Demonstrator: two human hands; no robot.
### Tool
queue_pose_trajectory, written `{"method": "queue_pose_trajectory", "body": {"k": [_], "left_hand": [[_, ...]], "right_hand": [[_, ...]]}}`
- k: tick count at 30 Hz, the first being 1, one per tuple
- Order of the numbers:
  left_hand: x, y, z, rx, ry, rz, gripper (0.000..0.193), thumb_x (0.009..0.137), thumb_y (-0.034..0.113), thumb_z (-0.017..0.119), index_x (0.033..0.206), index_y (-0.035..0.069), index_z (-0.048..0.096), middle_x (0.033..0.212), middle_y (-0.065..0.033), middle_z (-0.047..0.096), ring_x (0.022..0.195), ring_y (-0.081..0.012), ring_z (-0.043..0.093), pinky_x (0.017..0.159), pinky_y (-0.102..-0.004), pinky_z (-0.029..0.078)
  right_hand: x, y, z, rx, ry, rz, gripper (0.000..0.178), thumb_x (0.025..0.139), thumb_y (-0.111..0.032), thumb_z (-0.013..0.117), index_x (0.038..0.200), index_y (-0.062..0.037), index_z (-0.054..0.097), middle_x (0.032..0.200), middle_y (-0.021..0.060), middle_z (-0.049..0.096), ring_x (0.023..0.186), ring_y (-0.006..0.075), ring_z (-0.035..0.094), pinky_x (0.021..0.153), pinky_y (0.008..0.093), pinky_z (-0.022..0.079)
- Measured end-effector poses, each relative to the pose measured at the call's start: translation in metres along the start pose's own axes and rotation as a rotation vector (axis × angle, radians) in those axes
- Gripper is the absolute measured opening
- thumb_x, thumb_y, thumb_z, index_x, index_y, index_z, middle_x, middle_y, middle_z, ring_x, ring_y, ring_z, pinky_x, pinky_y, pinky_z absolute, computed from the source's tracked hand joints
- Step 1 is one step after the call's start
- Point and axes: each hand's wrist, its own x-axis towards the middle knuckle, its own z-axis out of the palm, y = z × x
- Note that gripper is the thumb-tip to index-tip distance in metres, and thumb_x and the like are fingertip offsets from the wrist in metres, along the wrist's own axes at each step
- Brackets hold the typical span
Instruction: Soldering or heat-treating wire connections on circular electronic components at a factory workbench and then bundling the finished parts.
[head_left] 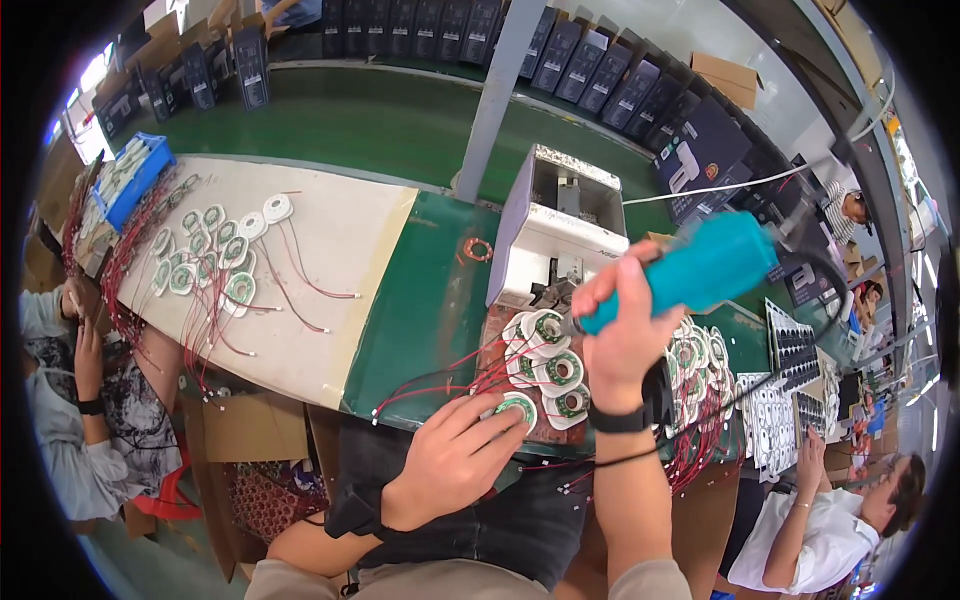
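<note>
My right hand (630, 335) is wrapped round a teal electric screwdriver (705, 268), held tilted with its tip pointing down-left near the white box machine (575, 225). The tip lies close to a pile of white round parts with green circuit boards (560, 372). At the near edge of the green bench, my left hand (455, 455) has its fingers on one such round part (518, 405); part of it is hidden under the fingers. Red wires (440, 380) trail left from the pile. More round parts (690, 360) lie right of my right wrist.
A pale board (330, 230) on the left carries several wired round parts (205, 245). Beyond it stands a blue bin (135, 180). A copper-coloured ring (475, 249) lies on the green mat. Dark boxes (600, 75) line the far side. People sit at left and right. A grey post (500, 100) rises behind the bench.
</note>
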Motion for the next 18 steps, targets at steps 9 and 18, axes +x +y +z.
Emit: {"method": "queue_pose_trajectory", "body": {"k": [9,18], "left_hand": [[0.001,0.0,0.0,-0.006,0.014,-0.012,0.03,0.066,0.005,0.076,0.096,0.006,0.073,0.104,-0.0046,0.068,0.102,-0.027,0.063,0.081,-0.0399,0.055],[0.002,0.002,0.001,-0.035,0.051,-0.019,0.023,0.069,0.004,0.074,0.093,0.002,0.071,0.101,-0.0065,0.067,0.099,-0.027,0.063,0.082,-0.0385,0.054]], "right_hand": [[-0.063,-0.023,-0.006,0.008,-0.005,0.072,0.02,0.095,-0.013,0.052,0.113,-0.0056,0.047,0.065,0.0054,0.049,0.051,0.0155,0.047,0.048,0.0319,0.044],[-0.07,-0.015,-0.009,0.031,0.064,0.095,0.024,0.096,-0.019,0.051,0.117,-0.0092,0.048,0.066,0.0037,0.049,0.051,0.015,0.048,0.048,0.0314,0.043]]}}
